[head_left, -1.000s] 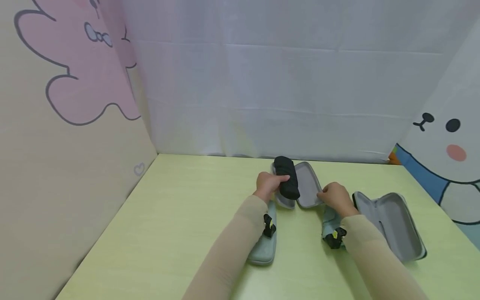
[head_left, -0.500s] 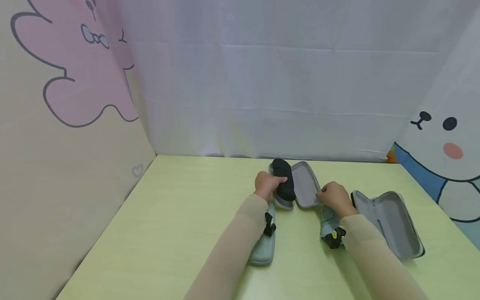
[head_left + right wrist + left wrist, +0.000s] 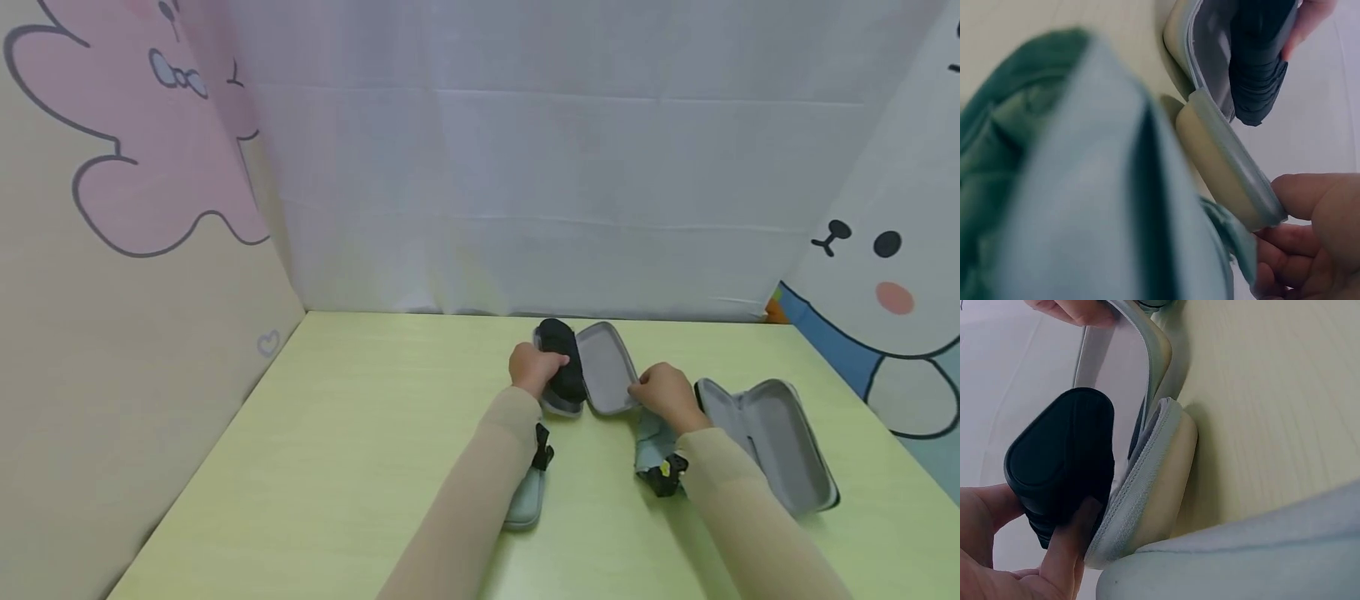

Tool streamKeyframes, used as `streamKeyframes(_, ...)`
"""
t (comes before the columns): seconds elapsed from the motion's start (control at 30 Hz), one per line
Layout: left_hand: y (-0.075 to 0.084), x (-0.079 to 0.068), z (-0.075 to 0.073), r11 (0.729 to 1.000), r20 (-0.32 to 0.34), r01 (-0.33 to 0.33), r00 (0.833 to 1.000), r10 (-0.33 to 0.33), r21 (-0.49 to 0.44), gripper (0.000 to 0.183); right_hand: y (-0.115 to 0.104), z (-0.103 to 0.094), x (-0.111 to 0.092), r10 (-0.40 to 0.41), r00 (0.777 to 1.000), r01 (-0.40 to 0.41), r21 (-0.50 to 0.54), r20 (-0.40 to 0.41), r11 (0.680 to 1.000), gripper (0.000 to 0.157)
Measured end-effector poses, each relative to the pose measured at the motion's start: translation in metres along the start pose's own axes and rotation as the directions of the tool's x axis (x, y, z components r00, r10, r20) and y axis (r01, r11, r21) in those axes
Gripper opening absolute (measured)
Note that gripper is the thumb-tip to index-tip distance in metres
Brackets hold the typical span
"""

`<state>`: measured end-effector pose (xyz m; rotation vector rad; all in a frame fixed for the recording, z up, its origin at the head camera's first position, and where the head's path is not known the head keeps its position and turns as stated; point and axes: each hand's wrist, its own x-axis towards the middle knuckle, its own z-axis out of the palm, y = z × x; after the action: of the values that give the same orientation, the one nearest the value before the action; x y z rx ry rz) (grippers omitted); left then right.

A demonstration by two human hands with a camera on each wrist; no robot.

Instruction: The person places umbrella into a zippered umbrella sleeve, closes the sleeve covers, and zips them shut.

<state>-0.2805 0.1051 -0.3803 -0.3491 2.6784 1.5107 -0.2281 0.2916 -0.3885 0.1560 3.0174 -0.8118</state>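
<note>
1. Black case (image 3: 562,362) is reached across two beige sleeves (image 3: 457,492), the nearest things in the head view, which enter from the bottom edge; each wrist carries a small black mount (image 3: 542,450).
2. Partly under the left forearm lies a pale green closed case (image 3: 527,500), flat on the light yellow-green table (image 3: 360,467).
3. Below the right wrist sits a blue-green cloth item (image 3: 654,437), folded and crumpled; it looms blurred in the right wrist view. Just right of it, partly behind that forearm, a larger case (image 3: 787,442) stands spread, its lining grey and its edge dark.
4. A little farther, the right hand (image 3: 667,393) pinches the near right corner of an unfolded case (image 3: 606,367), thumb on the rim's inner side and fingers beneath.
5. Level with it, the left hand (image 3: 536,368) grips the black case, thumb on one side and fingers on the other. That case is held over the left half of the unfolded case, its long side running roughly front to back; whether its underside touches the lining cannot be told.
6. Past the table's far edge hangs a white sheet (image 3: 480,167) with horizontal creases, flanked by a pink cartoon figure (image 3: 165,158) on the left wall and a white cartoon face (image 3: 862,300) on the right.
</note>
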Motion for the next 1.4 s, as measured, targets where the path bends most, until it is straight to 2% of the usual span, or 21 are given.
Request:
streamKeyframes(0.2,-0.006,0.006,0.005,0.998,0.002,-0.017,1.000,0.016,0.060,0.053,0.000,-0.001,-0.001,0.003,1.000,-0.003,-0.007,-0.006,1.000,0.030)
streamKeyframes(0.53,-0.012,0.008,0.010,0.998,-0.003,-0.010,1.000,0.010,0.066,0.053,0.002,-0.003,-0.001,-0.013,1.000,0.013,-0.002,-0.018,1.000,0.026)
streamKeyframes(0.77,-0.013,0.011,0.013,0.992,0.015,-0.017,1.000,0.015,0.124,0.054,0.002,-0.006,-0.003,-0.030,0.999,0.030,0.012,-0.027,0.999,0.036)
streamKeyframes(0.9,-0.010,0.006,0.011,0.976,0.020,-0.064,0.998,0.061,0.211,0.053,0.003,-0.007,-0.004,-0.028,0.999,0.028,0.013,-0.032,1.000,0.035)
streamKeyframes(1.03,-0.008,0.003,0.010,0.949,0.015,-0.096,0.995,0.096,0.300,0.054,0.004,-0.007,-0.004,-0.020,0.999,0.020,0.003,-0.040,1.000,0.028)
streamKeyframes(1.23,-0.011,0.007,0.013,0.929,0.008,-0.100,0.995,0.104,0.357,0.056,0.007,-0.005,-0.003,-0.017,0.999,0.017,0.002,-0.035,1.000,0.021)
streamKeyframes(1.4,-0.015,0.012,0.015,0.914,0.016,-0.080,0.997,0.080,0.398,0.055,0.007,-0.005,-0.004,-0.013,0.999,0.013,0.008,-0.036,1.000,0.020)
